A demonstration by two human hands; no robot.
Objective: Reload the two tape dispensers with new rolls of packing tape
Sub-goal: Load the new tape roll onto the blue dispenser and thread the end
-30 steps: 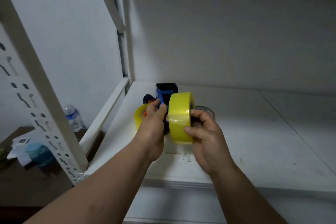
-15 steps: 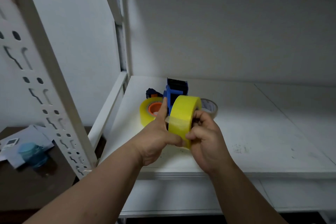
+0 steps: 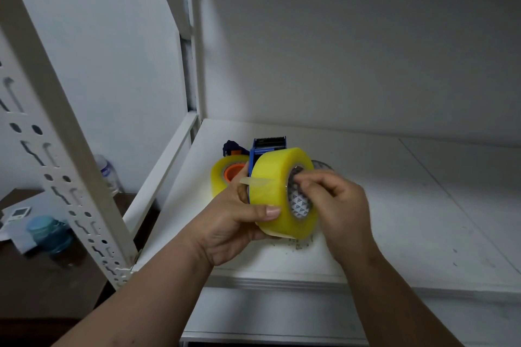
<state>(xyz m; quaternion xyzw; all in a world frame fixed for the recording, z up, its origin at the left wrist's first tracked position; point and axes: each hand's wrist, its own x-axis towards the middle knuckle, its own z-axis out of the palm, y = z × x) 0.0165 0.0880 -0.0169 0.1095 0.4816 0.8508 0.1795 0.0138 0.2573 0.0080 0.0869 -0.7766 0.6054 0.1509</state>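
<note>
The yellow tape roll [image 3: 275, 191] sat on the blue dispenser [image 3: 267, 146], held above the white shelf [image 3: 408, 205]. The left hand [image 3: 234, 220] clasped roll and dispenser, hiding most of the dispenser. The right hand [image 3: 335, 205] curled its fingers into the roll's core. Behind lay a second yellow roll [image 3: 225, 175], half hidden.

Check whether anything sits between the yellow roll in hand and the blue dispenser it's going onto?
Nothing visible does. The yellow roll sits right against the blue dispenser, held by the left hand, while the right hand's fingers reach into its core. Whether it is fully seated is hidden.
</note>
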